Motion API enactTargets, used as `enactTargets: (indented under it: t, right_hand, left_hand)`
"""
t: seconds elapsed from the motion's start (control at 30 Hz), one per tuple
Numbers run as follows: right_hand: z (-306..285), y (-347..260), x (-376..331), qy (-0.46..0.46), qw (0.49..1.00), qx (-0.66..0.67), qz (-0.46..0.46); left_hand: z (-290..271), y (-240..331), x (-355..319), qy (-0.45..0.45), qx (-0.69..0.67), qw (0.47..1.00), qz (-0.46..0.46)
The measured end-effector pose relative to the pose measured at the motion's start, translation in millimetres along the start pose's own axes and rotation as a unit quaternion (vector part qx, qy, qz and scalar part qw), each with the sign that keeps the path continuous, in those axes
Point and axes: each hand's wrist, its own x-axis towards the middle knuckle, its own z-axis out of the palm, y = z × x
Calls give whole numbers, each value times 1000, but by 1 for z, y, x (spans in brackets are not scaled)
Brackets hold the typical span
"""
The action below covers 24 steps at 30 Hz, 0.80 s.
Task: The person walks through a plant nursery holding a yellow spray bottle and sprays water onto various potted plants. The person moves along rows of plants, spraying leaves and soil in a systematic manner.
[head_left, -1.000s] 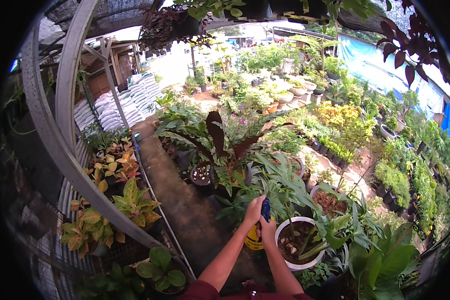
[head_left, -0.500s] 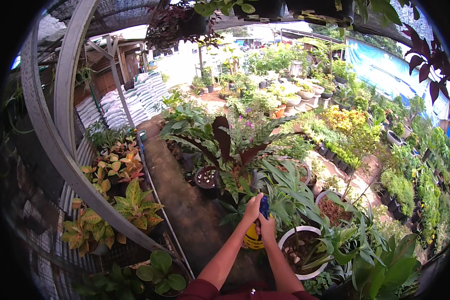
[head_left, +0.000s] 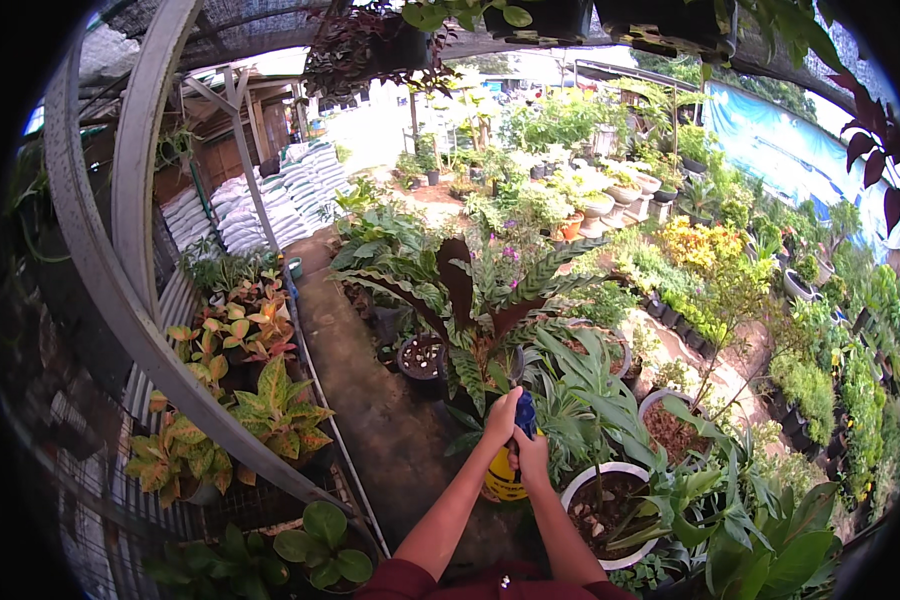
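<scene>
A spray bottle (head_left: 504, 477) with a yellow body and a blue spray head is upright in front of me. My right hand (head_left: 532, 458) wraps round its neck and trigger part. At the front of the blue head, my left hand (head_left: 503, 416) pinches the nozzle end; its fingertips are partly hidden. Just beyond the hands stands a potted plant (head_left: 467, 300) with long wavy green leaves, dark red underneath. A white pot (head_left: 573, 497) of soil and stones is close to my right forearm.
A concrete path (head_left: 355, 400) runs ahead on the left, edged by a pale rail (head_left: 331, 420). Reddish-green potted plants (head_left: 280, 405) line its left side. A curved metal post (head_left: 170, 385) crosses the left. Stacked white sacks (head_left: 280, 200) stand farther off; black pots (head_left: 535, 20) hang overhead.
The view has shifted slightly, so the surroundings sit a little farther right and lower. Both hands keep their hold on the spray bottle.
</scene>
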Motion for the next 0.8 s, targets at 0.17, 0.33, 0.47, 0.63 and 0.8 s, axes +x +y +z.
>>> enactTargets:
  t: [0.17,0.33,0.47,0.63,0.8]
  right_hand:
    - [1,6,0,5,1000,-5,13]
    - [-5,10,-2,27,999,-15,7]
    - [-3,6,-4,9,1000,16,-3]
    - [-11,-3,-5,17,998,34,-44]
    - [-15,-2,-9,37,997,44,-46]
  left_hand:
    - [-7,-14,2,-2,-9,1000,-13]
    - [2,-13,-5,3,-22,999,-29]
    - [1,-10,-4,-2,6,999,32]
    - [18,22,-14,-22,47,997,56]
    - [22,13,-14,-43,56,997,40]
